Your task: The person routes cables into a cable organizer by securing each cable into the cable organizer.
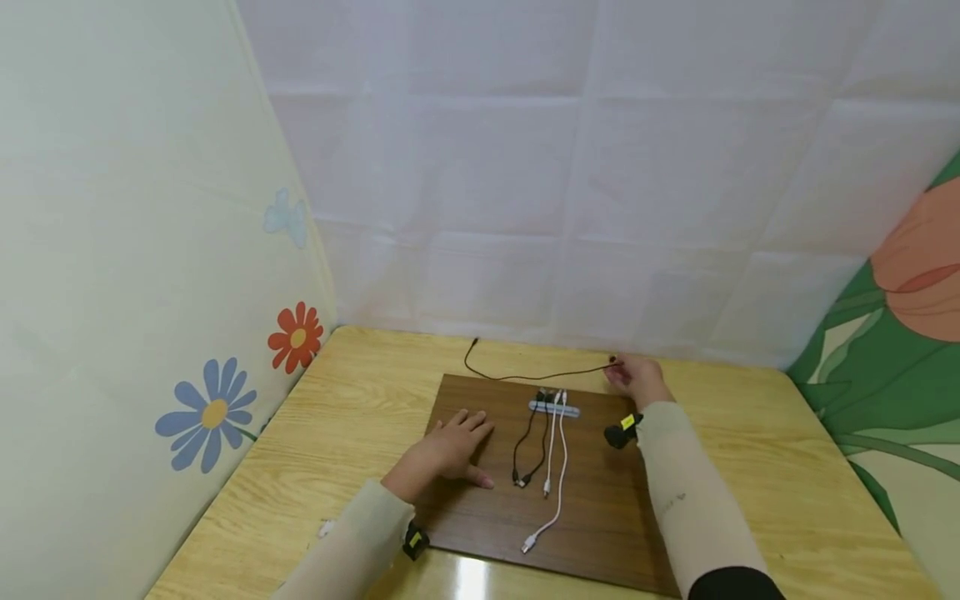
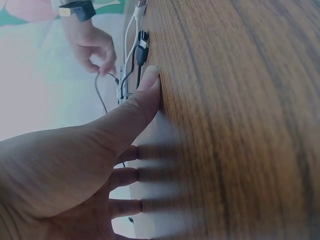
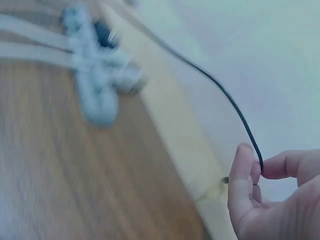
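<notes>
My right hand (image 1: 633, 377) pinches one end of a thin black cable (image 1: 510, 377) beyond the board's far right corner. The cable's other end lies on the table to the left, near the back wall. My left hand (image 1: 453, 447) rests with spread fingers on the left part of a dark brown wooden board (image 1: 480, 517). A pale blue cable holder (image 1: 573, 412) sits near the board's far edge. It bears black cables (image 1: 516, 450) and white cables (image 1: 562, 467) whose ends trail toward me. In the right wrist view, the holder (image 3: 100, 105) looks blurred.
The board lies on a light wood table (image 1: 345, 383). A white sheet (image 1: 480, 167) hangs behind it, with flower-printed sheets (image 1: 213, 412) at the sides. A small white piece (image 1: 326, 527) lies by my left forearm. Each wrist wears a black camera (image 1: 621, 432).
</notes>
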`<action>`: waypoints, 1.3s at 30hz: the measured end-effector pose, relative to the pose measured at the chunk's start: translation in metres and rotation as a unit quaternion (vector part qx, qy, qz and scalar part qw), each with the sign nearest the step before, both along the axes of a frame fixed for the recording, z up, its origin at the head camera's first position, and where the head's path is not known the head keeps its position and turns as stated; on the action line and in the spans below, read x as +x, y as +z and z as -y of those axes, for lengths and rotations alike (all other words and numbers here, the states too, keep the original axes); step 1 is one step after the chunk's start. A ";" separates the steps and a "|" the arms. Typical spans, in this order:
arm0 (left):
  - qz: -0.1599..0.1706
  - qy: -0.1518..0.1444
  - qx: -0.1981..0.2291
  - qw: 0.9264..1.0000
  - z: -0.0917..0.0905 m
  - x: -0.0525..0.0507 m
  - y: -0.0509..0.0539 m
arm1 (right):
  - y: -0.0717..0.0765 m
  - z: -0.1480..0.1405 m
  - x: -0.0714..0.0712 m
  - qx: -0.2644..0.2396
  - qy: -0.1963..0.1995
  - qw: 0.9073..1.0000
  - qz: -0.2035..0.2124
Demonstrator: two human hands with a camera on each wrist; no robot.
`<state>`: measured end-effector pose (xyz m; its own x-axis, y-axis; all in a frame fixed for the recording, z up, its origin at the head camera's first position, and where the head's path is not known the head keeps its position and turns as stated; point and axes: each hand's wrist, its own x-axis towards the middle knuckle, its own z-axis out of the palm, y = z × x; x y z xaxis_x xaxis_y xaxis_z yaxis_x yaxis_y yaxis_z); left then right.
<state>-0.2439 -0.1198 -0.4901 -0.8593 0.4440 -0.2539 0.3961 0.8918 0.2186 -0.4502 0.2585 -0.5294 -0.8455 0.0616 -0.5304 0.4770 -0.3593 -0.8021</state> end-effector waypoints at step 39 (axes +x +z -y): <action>-0.149 -0.017 0.153 0.977 -0.031 -0.040 0.009 | 0.137 0.091 0.138 -0.034 0.158 0.969 -0.187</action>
